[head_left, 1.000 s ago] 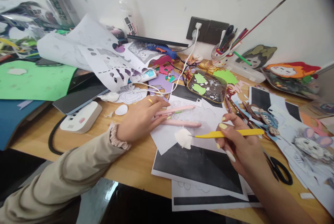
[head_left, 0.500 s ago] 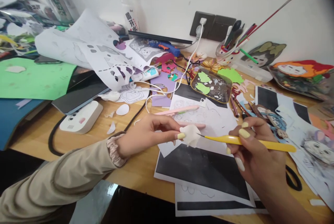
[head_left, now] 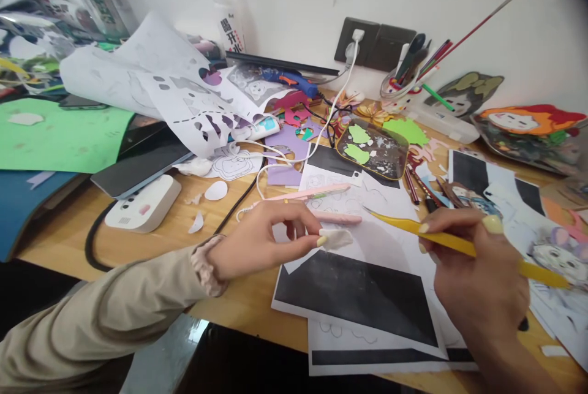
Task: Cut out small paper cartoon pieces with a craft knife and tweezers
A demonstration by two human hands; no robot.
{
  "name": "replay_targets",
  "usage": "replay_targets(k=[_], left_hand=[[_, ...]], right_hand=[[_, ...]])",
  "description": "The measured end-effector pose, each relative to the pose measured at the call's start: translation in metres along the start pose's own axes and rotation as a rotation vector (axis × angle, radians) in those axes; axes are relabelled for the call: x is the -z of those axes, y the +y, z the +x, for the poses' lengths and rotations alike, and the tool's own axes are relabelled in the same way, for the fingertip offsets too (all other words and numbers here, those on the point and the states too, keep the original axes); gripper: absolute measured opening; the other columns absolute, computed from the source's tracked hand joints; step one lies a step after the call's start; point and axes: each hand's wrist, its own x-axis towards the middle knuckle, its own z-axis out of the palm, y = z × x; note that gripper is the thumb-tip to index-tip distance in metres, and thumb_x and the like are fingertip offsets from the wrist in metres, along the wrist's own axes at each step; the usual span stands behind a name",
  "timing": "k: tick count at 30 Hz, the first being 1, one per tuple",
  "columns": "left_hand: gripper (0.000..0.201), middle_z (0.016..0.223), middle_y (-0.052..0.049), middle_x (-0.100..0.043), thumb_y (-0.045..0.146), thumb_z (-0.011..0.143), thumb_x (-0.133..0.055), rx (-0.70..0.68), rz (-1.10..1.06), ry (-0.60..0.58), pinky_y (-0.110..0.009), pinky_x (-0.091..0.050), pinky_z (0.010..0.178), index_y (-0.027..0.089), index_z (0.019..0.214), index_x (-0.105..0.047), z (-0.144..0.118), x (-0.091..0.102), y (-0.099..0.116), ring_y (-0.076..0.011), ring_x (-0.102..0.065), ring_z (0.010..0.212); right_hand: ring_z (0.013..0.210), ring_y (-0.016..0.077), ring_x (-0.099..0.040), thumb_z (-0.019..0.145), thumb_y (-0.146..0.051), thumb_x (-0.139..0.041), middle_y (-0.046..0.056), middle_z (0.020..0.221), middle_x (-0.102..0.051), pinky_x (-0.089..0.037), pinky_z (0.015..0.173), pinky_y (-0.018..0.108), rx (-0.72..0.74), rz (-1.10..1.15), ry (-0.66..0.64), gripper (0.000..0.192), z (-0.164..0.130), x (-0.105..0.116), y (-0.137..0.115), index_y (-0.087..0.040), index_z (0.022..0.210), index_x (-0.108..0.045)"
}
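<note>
Here, the left hand (head_left: 257, 241) pinches a small white paper cutout (head_left: 337, 238) between thumb and fingertips, just above the white sheet (head_left: 381, 241). The right hand (head_left: 478, 271), fingers closed around yellow tweezers (head_left: 441, 241), lies rightward, tips pointing up-left, apart from the cutout.

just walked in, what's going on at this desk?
A person at a cluttered craft desk pinches a small white paper cutout in the left hand. The right hand grips yellow tweezers, tip clear of the cutout, above white printed sheets. A pink pen lies beside the left fingers.
</note>
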Motion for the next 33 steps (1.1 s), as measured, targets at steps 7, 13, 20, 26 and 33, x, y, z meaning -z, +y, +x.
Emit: replay_targets(k=[7, 13, 20, 26, 33], left_hand=[[0.016, 0.079, 0.003, -0.064, 0.017, 0.071, -0.054, -0.582, 0.727, 0.412, -0.027, -0.043, 0.061, 0.025, 0.085, -0.056, -0.017, -0.006, 0.004, -0.0123, -0.056, 0.071], [0.017, 0.083, 0.003, -0.062, 0.012, 0.075, -0.047, -0.846, 0.98, 0.521, -0.025, -0.043, 0.061, 0.022, 0.079, -0.061, -0.02, -0.006, 0.004, -0.0101, -0.055, 0.071], [0.018, 0.088, 0.004, -0.061, 0.012, 0.072, -0.051, -0.967, 1.05, 0.523, -0.025, -0.044, 0.06, 0.024, 0.078, -0.063, -0.017, -0.01, -0.004, -0.0103, -0.054, 0.072], [0.015, 0.081, 0.002, -0.063, 0.02, 0.067, -0.058, -0.868, 0.855, 0.446, -0.026, -0.043, 0.058, 0.018, 0.082, -0.061, -0.01, -0.013, 0.001, -0.0106, -0.053, 0.069], [0.019, 0.075, 0.0, -0.063, 0.022, 0.064, -0.062, -0.57, 0.528, 0.315, -0.026, -0.041, 0.057, 0.016, 0.082, -0.058, -0.008, -0.021, 0.006, -0.0108, -0.052, 0.066]], right_hand=[[0.06, 0.012, -0.041, 0.084, -0.034, -0.026, 0.001, 0.065, -0.042, -0.03, 0.056, 0.027, 0.262, -0.272, -0.015, 0.036, -0.008, -0.006, -0.003, -0.021, 0.058, -0.048], [0.05, 0.01, -0.041, 0.072, -0.041, -0.048, -0.001, 0.052, -0.044, -0.03, 0.043, 0.021, -0.039, -0.228, -0.555, 0.023, -0.01, -0.007, -0.006, -0.021, 0.072, -0.059], [0.041, 0.0053, -0.026, 0.069, -0.034, -0.053, -0.005, 0.044, -0.028, -0.023, 0.037, 0.018, -0.082, -0.173, -0.571, 0.017, -0.016, -0.012, -0.01, -0.018, 0.071, -0.06], [0.041, 0.0048, -0.025, 0.071, -0.031, -0.052, -0.005, 0.045, -0.028, -0.022, 0.037, 0.018, -0.048, -0.203, -0.544, 0.015, -0.016, -0.014, -0.008, -0.018, 0.071, -0.059], [0.042, 0.0049, -0.033, 0.071, -0.025, -0.051, -0.004, 0.048, -0.038, -0.026, 0.038, 0.016, 0.095, -0.326, -0.468, 0.009, -0.018, -0.019, -0.01, -0.019, 0.071, -0.058]])
